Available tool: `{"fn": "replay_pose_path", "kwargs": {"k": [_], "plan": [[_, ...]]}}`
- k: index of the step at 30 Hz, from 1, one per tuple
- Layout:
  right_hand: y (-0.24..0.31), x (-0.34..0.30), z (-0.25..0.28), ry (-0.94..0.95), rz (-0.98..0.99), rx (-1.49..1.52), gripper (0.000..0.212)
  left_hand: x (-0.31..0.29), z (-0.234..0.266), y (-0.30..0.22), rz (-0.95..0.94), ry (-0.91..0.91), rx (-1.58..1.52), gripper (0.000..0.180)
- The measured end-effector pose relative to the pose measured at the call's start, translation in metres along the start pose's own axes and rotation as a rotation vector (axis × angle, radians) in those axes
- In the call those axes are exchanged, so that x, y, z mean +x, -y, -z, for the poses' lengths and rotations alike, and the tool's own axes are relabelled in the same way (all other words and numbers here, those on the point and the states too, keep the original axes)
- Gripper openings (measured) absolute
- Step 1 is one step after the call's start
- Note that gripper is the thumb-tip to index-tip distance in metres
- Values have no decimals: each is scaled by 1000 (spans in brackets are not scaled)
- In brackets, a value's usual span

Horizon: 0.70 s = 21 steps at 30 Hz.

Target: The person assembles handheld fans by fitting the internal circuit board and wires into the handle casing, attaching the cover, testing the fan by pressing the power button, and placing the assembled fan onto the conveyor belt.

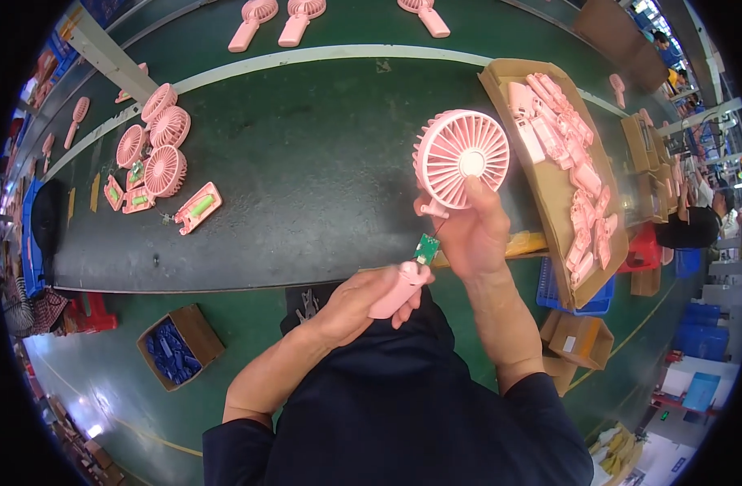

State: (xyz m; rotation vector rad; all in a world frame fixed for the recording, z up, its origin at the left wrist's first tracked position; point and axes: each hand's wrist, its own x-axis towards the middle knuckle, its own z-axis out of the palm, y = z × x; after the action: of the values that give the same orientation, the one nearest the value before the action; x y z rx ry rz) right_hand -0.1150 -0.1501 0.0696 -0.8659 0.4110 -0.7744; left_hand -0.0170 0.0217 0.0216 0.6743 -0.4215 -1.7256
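My right hand (476,231) grips a round pink fan head (460,158) from below, its thumb on the front grille by the white hub. Below and to the left, my left hand (356,304) is closed around a pink handle shell (402,292). A small green circuit board (426,249) sticks out between the shell and the fan head, and thin wire runs from it up toward the fan. Both pieces are held over the near edge of the dark table, apart from each other. What lies inside the shell is hidden.
A cardboard tray (541,198) of pink handle shells stands at the right. At left lie several pink fan heads (165,170) and an opened handle with a green battery (199,205). Finished-looking fans (300,20) lie beyond the white strip. A box of blue pieces (181,347) sits on the floor.
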Motion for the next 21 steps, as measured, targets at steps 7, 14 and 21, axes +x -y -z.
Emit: {"fn": "replay_pose_path", "kwargs": {"k": [7, 14, 21], "plan": [[0, -10, -19, 140, -107, -134, 83, 3, -9, 0, 126, -123, 385, 35], [9, -30, -16, 130, 13, 0, 86, 1, 11, 8, -240, -275, -74, 30], [-26, -85, -7, 102, -146, 53, 83, 19, 18, -8, -365, -451, -185, 21]]}}
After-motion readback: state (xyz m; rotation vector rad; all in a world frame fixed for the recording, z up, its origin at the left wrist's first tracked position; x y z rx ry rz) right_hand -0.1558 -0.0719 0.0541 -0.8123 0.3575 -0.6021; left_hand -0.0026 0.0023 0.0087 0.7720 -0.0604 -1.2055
